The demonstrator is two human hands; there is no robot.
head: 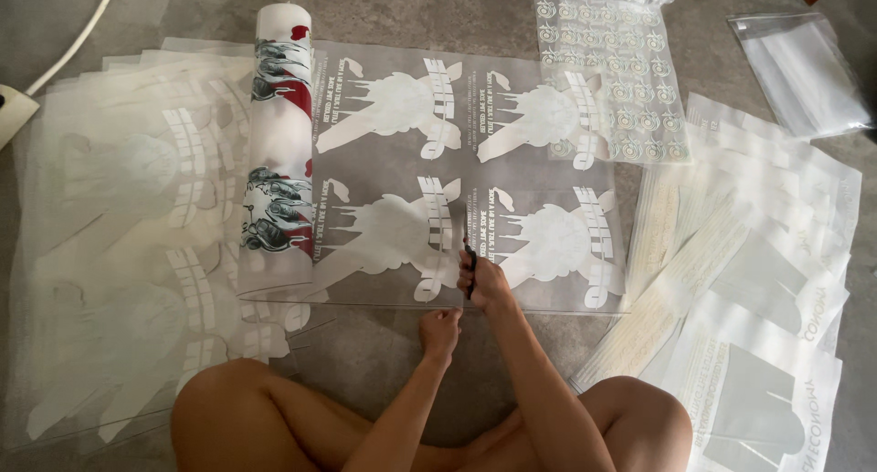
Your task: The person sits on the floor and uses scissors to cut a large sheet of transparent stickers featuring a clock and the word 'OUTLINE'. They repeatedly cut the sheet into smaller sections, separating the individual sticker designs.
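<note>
A clear film sheet (512, 170) printed with white figures lies unrolled on the grey floor, its rolled end (279, 152) showing red, grey and white artwork at the left. My right hand (484, 278) grips black scissors (469, 269) whose blades sit in the film near its front edge, between two printed figures. My left hand (441, 330) pinches the film's front edge just below and left of the scissors. My bare knees frame the bottom of the view.
Several cut transparent sheets (119, 253) with white prints overlap on the left. More printed sheets (758, 289) pile up on the right, a sheet of small round designs (607, 70) lies at the back, and a clear bag (799, 65) sits far right. A white cable (78, 33) runs top left.
</note>
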